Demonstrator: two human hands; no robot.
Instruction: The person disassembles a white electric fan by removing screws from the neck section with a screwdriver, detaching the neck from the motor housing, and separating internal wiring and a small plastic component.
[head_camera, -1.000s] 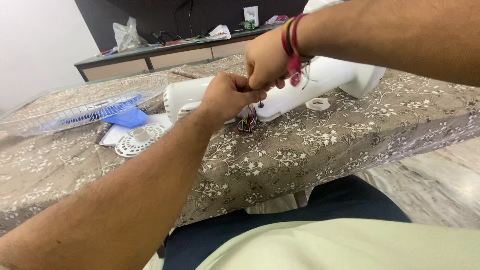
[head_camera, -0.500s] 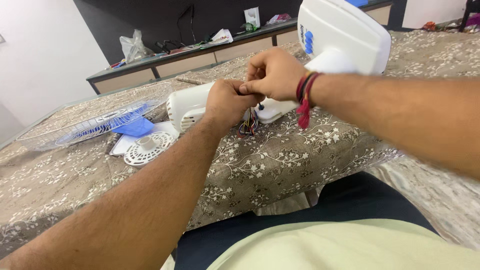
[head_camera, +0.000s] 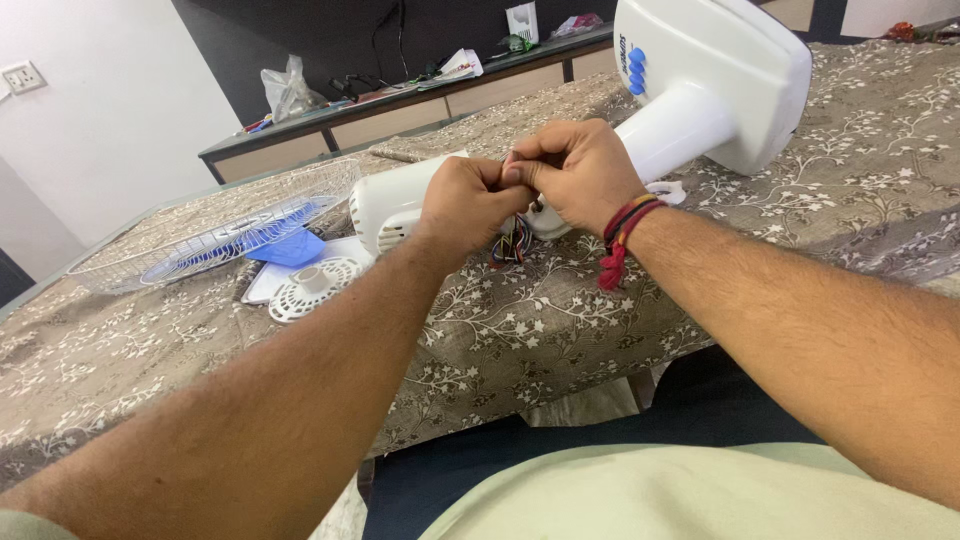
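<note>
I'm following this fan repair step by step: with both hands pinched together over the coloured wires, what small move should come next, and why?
Probably lift both hands slightly, keeping the pinch. The left hand and right hand meet fingertip to fingertip, hiding what they grip, while the coloured wires hang below against the white fan body on the table. Raising them may show the wire ends.

On the desk (head_camera: 560, 320), the white plastic fan body (head_camera: 680, 110) lies right of the wire fan guard (head_camera: 215, 225); the round slotted white cover (head_camera: 310, 288) sits between them, near the front.

Bright, even indoor light; soft shadows, sharp focus, slight wide-angle edge stretch.
</note>
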